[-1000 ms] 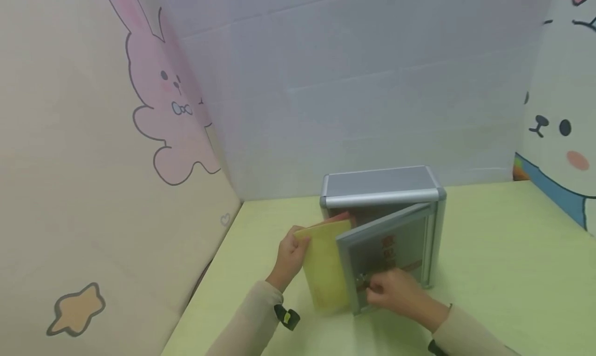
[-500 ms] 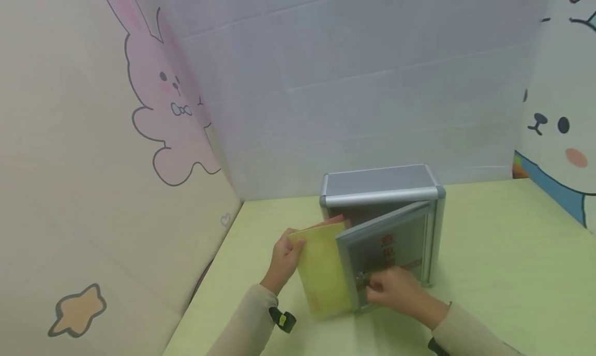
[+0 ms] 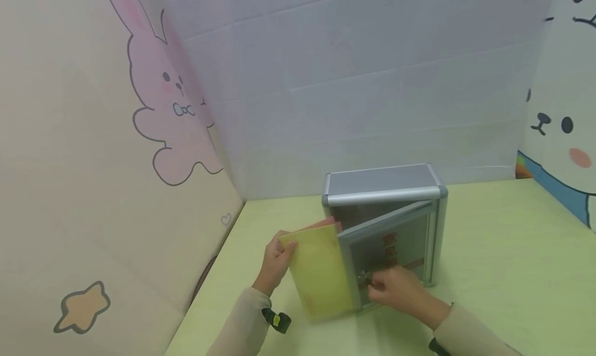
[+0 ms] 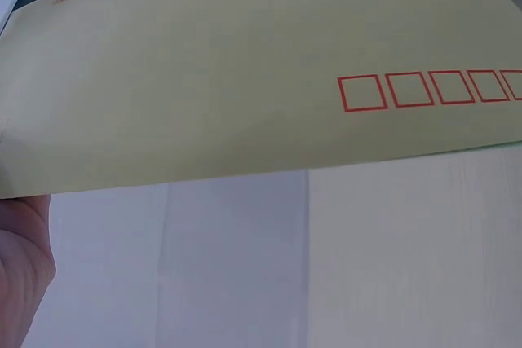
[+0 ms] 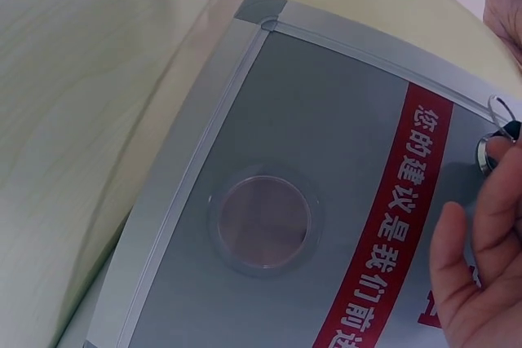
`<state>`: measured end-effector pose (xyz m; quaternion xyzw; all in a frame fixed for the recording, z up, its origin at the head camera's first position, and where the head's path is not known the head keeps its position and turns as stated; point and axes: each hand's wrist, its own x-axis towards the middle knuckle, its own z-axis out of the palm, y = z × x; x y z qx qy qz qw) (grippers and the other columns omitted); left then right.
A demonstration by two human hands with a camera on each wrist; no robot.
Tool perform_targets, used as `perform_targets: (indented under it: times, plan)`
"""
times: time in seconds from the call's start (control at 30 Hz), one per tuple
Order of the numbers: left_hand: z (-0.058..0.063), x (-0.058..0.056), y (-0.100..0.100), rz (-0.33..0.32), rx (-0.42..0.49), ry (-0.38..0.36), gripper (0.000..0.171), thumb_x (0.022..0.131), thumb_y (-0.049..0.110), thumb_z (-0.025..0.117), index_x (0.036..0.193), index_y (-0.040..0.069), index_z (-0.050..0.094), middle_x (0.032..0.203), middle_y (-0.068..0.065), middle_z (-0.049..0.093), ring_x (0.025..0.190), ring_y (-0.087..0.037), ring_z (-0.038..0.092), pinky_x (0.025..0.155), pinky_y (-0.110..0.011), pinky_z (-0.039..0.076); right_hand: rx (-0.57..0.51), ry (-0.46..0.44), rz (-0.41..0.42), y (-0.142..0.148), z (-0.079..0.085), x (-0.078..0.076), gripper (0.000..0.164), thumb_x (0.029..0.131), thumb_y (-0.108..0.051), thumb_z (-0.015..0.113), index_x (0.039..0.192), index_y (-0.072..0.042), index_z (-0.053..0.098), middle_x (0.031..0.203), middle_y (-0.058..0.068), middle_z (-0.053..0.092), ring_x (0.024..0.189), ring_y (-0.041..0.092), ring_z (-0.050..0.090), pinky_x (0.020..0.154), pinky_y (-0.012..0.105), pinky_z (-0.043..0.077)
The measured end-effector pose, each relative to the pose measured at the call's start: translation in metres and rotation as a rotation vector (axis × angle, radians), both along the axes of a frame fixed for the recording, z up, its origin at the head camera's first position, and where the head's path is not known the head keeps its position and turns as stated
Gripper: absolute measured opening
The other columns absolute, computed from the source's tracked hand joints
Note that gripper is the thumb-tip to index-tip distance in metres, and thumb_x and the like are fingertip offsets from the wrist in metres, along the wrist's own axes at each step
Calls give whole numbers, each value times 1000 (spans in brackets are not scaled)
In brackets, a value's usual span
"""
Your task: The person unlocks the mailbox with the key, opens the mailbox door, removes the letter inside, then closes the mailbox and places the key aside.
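Note:
My left hand (image 3: 278, 257) pinches a yellow envelope (image 3: 321, 273) by its upper left corner, and a reddish sheet (image 3: 321, 224) shows behind it. Red postcode boxes are printed on the envelope (image 4: 204, 87) in the left wrist view. Its right edge runs behind the partly swung-out door (image 3: 400, 247) of a silver-grey metal box (image 3: 384, 182). At the door's lock (image 3: 362, 277), my right hand (image 3: 396, 288) holds the key with thumb and curled fingers. The right wrist view shows a key ring (image 5: 499, 110) by these fingers; the key itself is mostly hidden.
The box stands on a pale yellow-green table (image 3: 503, 252), near the back wall (image 3: 363, 87). A side wall (image 3: 93, 201) with cartoon prints rises at the left. The door bears a red strip (image 5: 383, 226) with white characters and a round clear window (image 5: 263, 222).
My left hand has moved left and slightly down, drawing the envelope and the reddish sheet farther out from the box opening. My right hand stays at the lock; the door has hardly moved.

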<state>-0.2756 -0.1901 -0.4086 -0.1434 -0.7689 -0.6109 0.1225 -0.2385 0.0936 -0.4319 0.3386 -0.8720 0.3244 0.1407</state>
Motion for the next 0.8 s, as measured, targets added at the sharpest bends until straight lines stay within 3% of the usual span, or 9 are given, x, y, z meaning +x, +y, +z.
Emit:
perform_targets:
  times: [0.27,0.47,0.8]
  plan:
    - [-9,4,-16,49,101,-48,15,95,0,52,98,-13,47,76,0,52,62,-6,54,58,-19,48,-22,30,15,-1,-2,-1,34,76,-13,62,54,-17,36,54,-21,25,49,-7,20,44,15,23]
    - [-15,0,-24,98,117,-57,18,96,3,53,100,-13,47,76,0,51,62,-6,54,58,-19,48,-19,14,-5,0,-3,-2,35,76,-13,62,54,-18,35,54,-21,25,49,-6,20,44,15,23]
    - [-32,-9,-29,153,167,-140,20,98,6,51,106,-12,47,80,0,53,66,-7,56,63,-20,50,-4,23,-18,-1,-3,-2,34,76,-14,63,54,-17,36,54,-21,25,50,-6,20,45,16,22]
